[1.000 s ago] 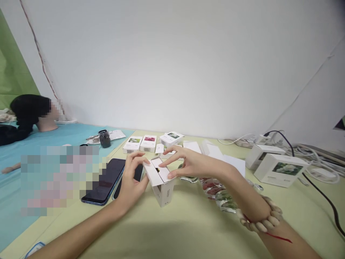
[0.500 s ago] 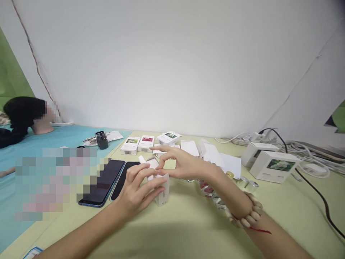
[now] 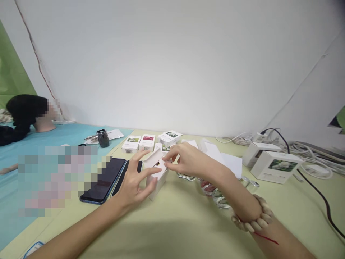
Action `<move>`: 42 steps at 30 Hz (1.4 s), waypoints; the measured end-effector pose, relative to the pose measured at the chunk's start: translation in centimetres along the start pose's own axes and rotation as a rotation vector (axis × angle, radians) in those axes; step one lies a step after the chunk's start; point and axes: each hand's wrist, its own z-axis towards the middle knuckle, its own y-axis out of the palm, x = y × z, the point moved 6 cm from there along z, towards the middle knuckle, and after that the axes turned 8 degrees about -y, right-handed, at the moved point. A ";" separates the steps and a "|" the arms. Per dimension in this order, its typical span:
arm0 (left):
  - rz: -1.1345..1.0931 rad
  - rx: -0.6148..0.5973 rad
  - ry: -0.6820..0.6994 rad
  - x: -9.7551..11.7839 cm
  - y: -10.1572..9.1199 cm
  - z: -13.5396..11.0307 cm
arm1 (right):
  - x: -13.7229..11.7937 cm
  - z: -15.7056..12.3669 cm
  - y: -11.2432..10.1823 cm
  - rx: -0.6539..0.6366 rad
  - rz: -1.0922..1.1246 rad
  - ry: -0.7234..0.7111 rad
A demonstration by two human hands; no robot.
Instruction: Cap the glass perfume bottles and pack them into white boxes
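Note:
A small white carton [image 3: 159, 180] stands tilted on the table in front of me, its top open and a flap raised at the back. Inside the opening a bit of something dark and gold shows, too little to name. My left hand [image 3: 134, 178] is at the carton's left side, fingers spread, with index finger and thumb over its near face; whether they press on it I cannot tell. My right hand [image 3: 188, 158] pinches the carton's upper right edge between thumb and fingers. Under my right forearm lie clear glass jars [image 3: 207, 187], partly hidden.
Two phones lie left of the carton, one a dark phone [image 3: 105, 181]. Behind are several printed boxes [image 3: 131, 144] and white papers [image 3: 231, 163]. At right stand larger white boxes [image 3: 276, 166], silver lids [image 3: 252, 186] and cables [image 3: 318, 201]. A dark jar [image 3: 102, 139] and a mannequin head [image 3: 43, 122] are left.
The carton has tilted and its flap now stands up behind the opening. My left fingers have spread apart. My right hand has moved slightly right, onto the carton's upper right edge.

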 end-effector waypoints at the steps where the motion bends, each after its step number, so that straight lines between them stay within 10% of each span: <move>1: -0.014 -0.003 -0.014 -0.2 0.1 0.1 | -0.1 -0.1 0.0 -0.007 -0.015 0.014; 16: -0.399 -0.173 -0.403 -2.9 1.9 0.7 | 0.4 0.8 0.3 0.177 -0.052 -0.070; 24: -0.437 -0.119 -0.482 -3.4 2.0 0.0 | -0.1 0.9 1.3 -0.043 0.060 -0.097; 42: -0.606 -0.116 -0.612 -3.7 1.9 0.0 | 0.7 1.1 1.8 -0.045 0.106 -0.159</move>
